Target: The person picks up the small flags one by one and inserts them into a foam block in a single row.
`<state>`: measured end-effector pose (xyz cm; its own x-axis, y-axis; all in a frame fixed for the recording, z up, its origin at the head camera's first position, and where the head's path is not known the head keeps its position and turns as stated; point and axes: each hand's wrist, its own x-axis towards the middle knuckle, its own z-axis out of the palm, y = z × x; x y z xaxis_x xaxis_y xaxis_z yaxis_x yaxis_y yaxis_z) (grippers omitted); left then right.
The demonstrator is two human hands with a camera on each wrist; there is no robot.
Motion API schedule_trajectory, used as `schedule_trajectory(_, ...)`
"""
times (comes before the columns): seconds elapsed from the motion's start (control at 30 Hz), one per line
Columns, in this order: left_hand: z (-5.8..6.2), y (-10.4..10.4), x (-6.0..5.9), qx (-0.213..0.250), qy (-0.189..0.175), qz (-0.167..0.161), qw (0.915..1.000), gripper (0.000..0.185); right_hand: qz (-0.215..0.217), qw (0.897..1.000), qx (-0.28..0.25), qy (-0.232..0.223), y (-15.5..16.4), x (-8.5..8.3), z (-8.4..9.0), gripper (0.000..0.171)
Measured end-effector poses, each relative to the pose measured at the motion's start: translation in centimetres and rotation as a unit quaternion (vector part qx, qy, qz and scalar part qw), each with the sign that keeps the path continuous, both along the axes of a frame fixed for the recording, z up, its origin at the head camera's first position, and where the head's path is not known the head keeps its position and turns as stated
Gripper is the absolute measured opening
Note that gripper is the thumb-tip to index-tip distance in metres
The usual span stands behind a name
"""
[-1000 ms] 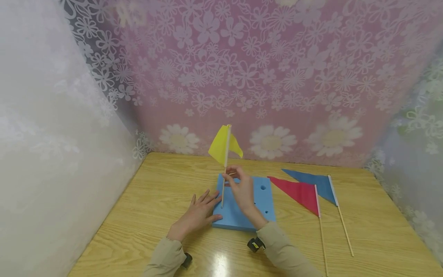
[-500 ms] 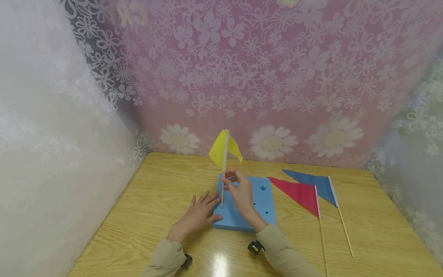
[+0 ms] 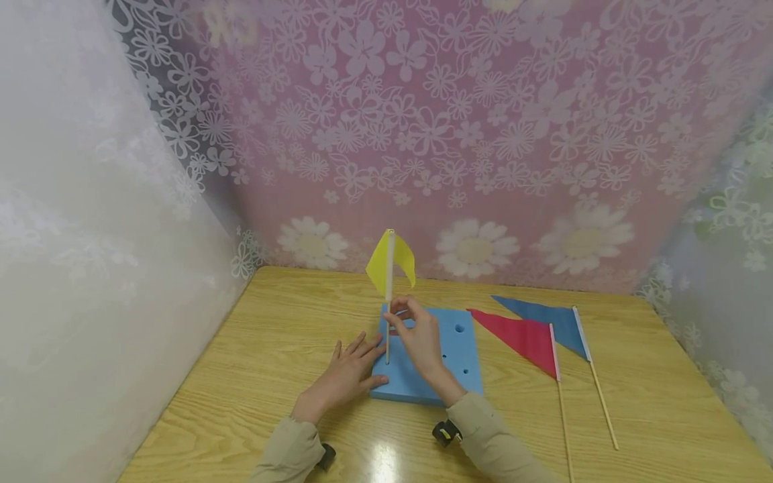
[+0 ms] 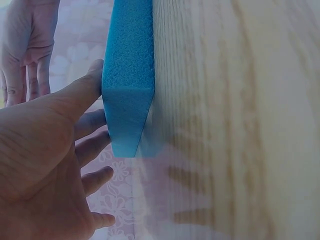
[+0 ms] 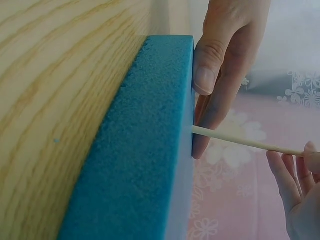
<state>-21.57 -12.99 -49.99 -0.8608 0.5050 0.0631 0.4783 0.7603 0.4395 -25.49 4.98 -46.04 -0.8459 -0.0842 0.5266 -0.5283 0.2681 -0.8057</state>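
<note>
In the head view a yellow flag (image 3: 379,267) stands nearly upright, the lower end of its wooden stick meeting the left part of a blue foam block (image 3: 417,384). My right hand (image 3: 421,339) pinches that stick below the cloth between thumb and fingers. The right wrist view shows the stick (image 5: 235,139) running from the block's face to the fingertips. With fingers spread and straight, my left hand (image 3: 345,376) rests on the block's left edge. In the left wrist view the left thumb (image 4: 85,90) and some fingers touch the foam.
Right of the block, a red flag (image 3: 525,337) and a blue flag (image 3: 558,322) lie on the wooden table (image 3: 290,315), sticks toward the front. Several holes show in the block, one larger hole (image 3: 459,329) near its back right. A flowered backdrop (image 3: 386,134) rises behind.
The yellow flag has come down a little and its top has shifted left, so the stick is closer to vertical. My right hand moved slightly with it; my left hand stayed still.
</note>
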Motion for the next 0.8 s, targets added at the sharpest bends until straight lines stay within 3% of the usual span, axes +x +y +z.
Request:
schedule_trajectory(0.6, 0.09, 0.04, 0.09, -0.003, -0.004, 0.002, 1.0000, 0.068, 0.020, 1.000, 0.008, 0.009, 0.15, -0.25, -0.15, 0.017)
schedule_trajectory(0.8, 0.03, 0.05, 0.03, -0.004, 0.001, 0.000, 1.0000, 0.068, 0.026, 1.000, 0.004, -0.015, 0.41, -0.10, -0.01, 0.015)
